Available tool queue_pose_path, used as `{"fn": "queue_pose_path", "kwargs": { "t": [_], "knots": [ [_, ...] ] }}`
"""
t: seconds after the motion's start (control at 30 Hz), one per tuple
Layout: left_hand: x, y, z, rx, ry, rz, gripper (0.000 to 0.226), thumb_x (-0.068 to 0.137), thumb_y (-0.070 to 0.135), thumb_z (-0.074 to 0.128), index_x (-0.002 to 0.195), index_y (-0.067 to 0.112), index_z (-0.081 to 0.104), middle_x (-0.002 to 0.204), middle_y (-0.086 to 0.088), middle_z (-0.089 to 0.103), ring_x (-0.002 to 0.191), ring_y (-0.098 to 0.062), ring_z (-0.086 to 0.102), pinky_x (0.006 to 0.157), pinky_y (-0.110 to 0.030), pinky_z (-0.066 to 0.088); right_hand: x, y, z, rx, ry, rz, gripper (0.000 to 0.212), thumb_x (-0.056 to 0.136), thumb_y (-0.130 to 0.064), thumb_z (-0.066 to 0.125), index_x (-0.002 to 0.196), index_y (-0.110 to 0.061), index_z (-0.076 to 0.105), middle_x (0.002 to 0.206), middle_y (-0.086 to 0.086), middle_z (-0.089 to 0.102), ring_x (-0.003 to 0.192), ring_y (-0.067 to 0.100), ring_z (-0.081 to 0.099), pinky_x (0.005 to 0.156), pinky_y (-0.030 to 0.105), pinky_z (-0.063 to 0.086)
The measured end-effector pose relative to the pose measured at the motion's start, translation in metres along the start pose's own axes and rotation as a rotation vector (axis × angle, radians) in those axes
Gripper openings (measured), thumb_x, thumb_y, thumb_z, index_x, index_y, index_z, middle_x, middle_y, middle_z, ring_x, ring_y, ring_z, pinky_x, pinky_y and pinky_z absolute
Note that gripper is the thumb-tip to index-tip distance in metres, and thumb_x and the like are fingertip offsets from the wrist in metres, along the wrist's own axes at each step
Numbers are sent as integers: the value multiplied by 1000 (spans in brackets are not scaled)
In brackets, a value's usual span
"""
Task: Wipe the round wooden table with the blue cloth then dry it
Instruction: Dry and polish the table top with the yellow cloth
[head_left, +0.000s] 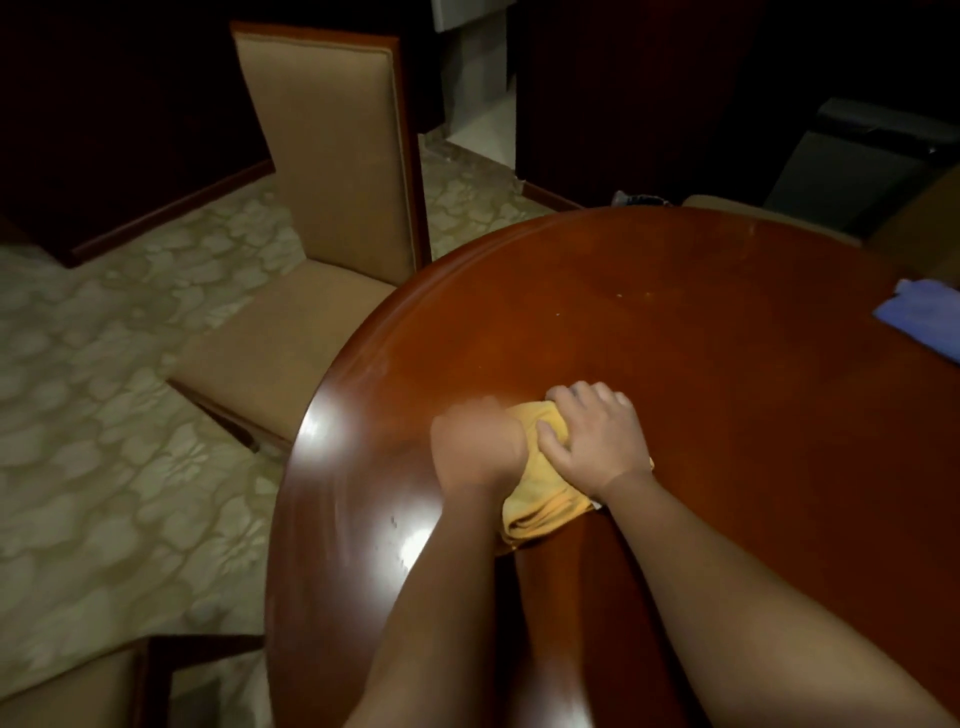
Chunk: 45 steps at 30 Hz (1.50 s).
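A round, glossy wooden table (675, 322) fills the right half of the view. A bunched yellow cloth (540, 499) lies on it near the left rim. My right hand (592, 436) rests on top of the yellow cloth with its fingers curled into the fabric. My left hand (475, 441) is blurred and sits against the cloth's left side; its fingers are not clear. The blue cloth (924, 317) lies apart at the table's far right edge, untouched.
A tan upholstered chair (311, 270) stands close to the table's left rim. Another chair's corner (78, 691) shows at bottom left. Patterned carpet (104, 415) covers the floor. A dark bin (862, 171) and dark furniture stand behind the table.
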<state>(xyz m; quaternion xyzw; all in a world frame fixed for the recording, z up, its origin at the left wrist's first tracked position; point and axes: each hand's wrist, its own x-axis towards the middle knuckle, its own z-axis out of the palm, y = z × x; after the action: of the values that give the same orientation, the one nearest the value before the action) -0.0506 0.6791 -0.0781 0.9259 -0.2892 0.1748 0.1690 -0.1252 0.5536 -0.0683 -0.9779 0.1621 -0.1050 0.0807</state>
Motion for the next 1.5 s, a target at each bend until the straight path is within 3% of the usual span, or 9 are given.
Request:
{"fn": "queue_pose_path", "kwargs": {
  "t": [0.37,0.67,0.97,1.5],
  "knots": [
    [-180,-1,-96,21,-101,-23,26,74,25,40,57,12,54,52,-5,53,47,-27,51,49,-29,37,-190,-71,-23,3,-10,12,41,82,-47,40,96,-17,65,82,0,59,77,24,57,67,34,45],
    [-255,-18,-140,-29,-137,-97,25,70,25,41,55,11,54,50,-5,52,47,-28,52,45,-31,38,-264,-125,-28,-22,4,48,40,81,-47,41,93,-17,66,80,1,59,73,23,57,65,35,45],
    [-226,-28,-121,-108,-74,-97,23,70,24,40,54,12,51,50,-4,50,44,-28,49,45,-30,37,-233,-122,-19,-25,75,51,40,80,-45,42,94,-16,66,80,2,58,75,26,56,67,36,44],
    [-42,-64,-29,-27,115,-113,27,72,22,39,51,8,50,47,-8,49,42,-28,45,50,-28,23,-20,-90,14,8,68,14,49,84,-45,32,103,-14,66,88,5,62,85,28,57,76,39,43]
  ]
}}
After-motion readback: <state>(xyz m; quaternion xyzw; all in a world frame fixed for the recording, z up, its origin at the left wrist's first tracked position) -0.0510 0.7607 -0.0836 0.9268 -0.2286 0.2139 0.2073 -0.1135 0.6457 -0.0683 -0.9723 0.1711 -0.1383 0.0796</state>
